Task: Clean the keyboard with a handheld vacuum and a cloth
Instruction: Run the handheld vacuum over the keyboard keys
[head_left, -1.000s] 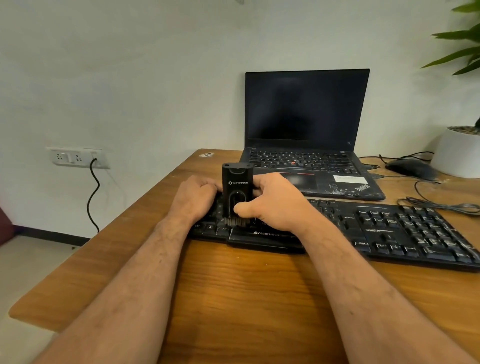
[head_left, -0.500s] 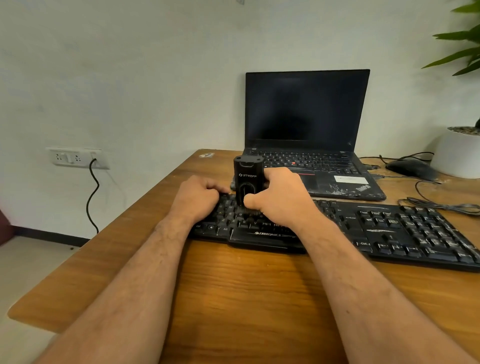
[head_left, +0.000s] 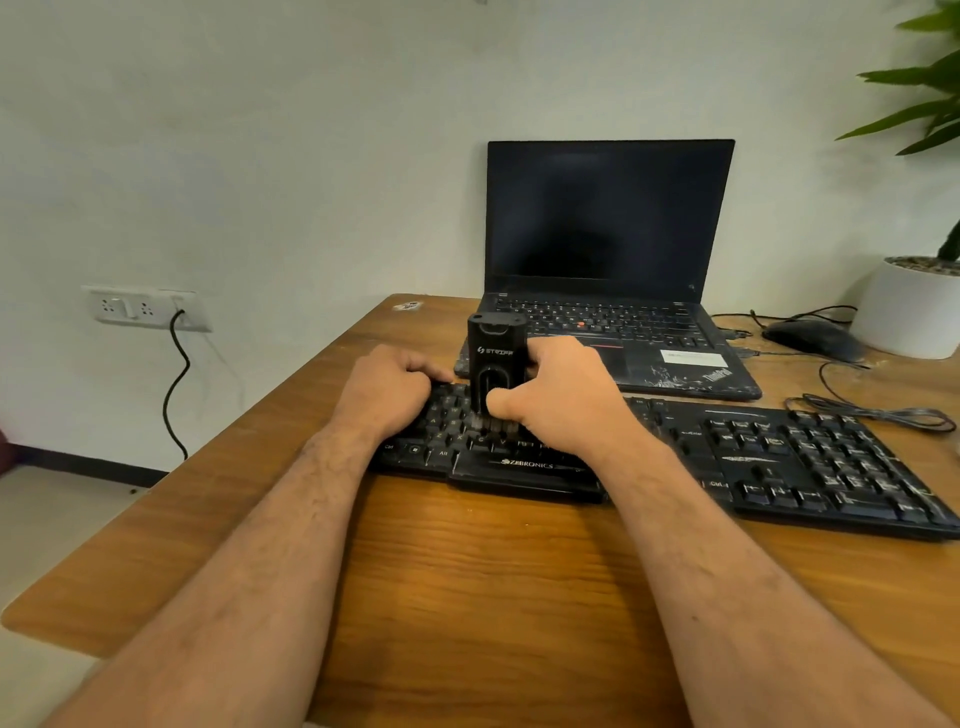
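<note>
Since a second ago the handheld vacuum (head_left: 496, 364) has slid rightward and away along the left key block, from roughly over the bottom rows to the middle rows; compared with half a second back it is nearly in the same spot. Both hands tracked with it.

Right hand (head_left: 563, 400) is wrapped around the vacuum body, thumb across the near face, fingers curled round the far side. Vacuum stands upright, STRIFF logo facing the camera, brush end (head_left: 493, 425) down on the keys; bristles are blurred, so exact contact is hard to confirm.

Left hand (head_left: 387, 387) sits at 9 o'clock of the vacuum, fingers curled over the keyboard's left far edge, pressing on it. Whether the fingers hook the edge or just rest on top, cannot tell.

Keyboard (head_left: 779, 457) is black, ZEBRONICS label on the near lip, lying flat on the wooden desk (head_left: 493, 597), running from centre out toward 3 o'clock. Its cable (head_left: 878, 413) loops on the desk at the far right.

Laptop (head_left: 608, 260) is open, screen dark, just behind the keyboard at 12 o'clock. Mouse (head_left: 808, 338) at 2 o'clock, beside a white plant pot (head_left: 909, 312). Wall socket (head_left: 145, 309) at 10 o'clock with a black cord (head_left: 174, 384) hanging down.
</note>
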